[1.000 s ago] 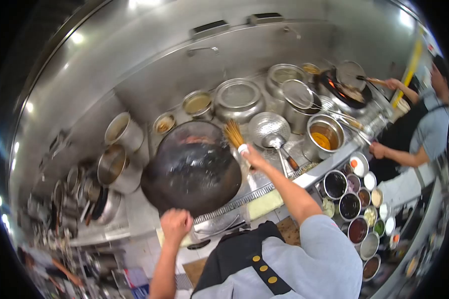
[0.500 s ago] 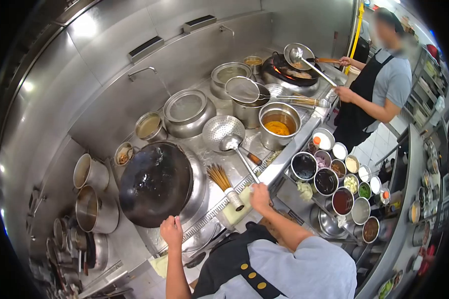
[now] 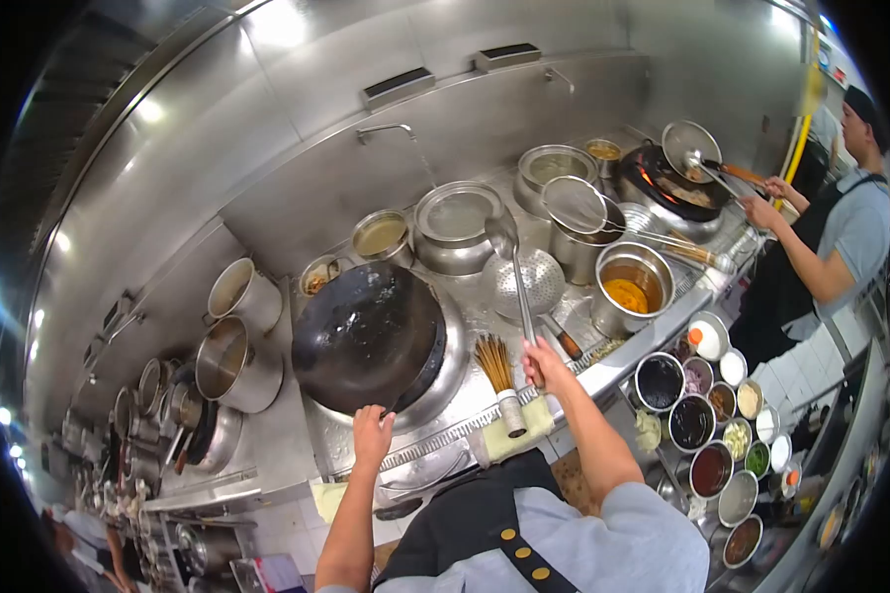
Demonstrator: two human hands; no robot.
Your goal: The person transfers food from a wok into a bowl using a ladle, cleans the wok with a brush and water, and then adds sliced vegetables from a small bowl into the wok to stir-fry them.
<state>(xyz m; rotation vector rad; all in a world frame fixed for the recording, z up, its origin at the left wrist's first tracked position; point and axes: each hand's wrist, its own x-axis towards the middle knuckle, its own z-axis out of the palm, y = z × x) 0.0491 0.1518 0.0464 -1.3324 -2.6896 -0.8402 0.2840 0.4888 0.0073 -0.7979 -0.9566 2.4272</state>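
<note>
My left hand (image 3: 373, 433) is closed on the near edge of a large dark wok (image 3: 366, 331), which sits on a steel burner ring (image 3: 453, 351). Whether it grips the rim itself or a small handle there is hard to see. In my right hand (image 3: 546, 364) is the shaft of a long steel ladle (image 3: 515, 267), its bowl raised away from me over the counter. Behind the ladle lies a perforated strainer (image 3: 544, 287) with a wooden handle. A bamboo wok brush (image 3: 494, 364) rests just left of my right hand, near a folded pale cloth (image 3: 519, 427).
Beyond the wok stand lidded pots (image 3: 458, 212) and a running tap (image 3: 386, 129). A pot of orange liquid (image 3: 631, 287) is at right, above several seasoning containers (image 3: 711, 469). Tall pots (image 3: 237, 366) stand left. A co-worker (image 3: 821, 237) handles another wok at far right.
The ladle has risen from beside the strainer, its bowl now higher and its shaft more upright. My left hand stays at the wok's edge. The camera view has shifted, moving the scene rightward.
</note>
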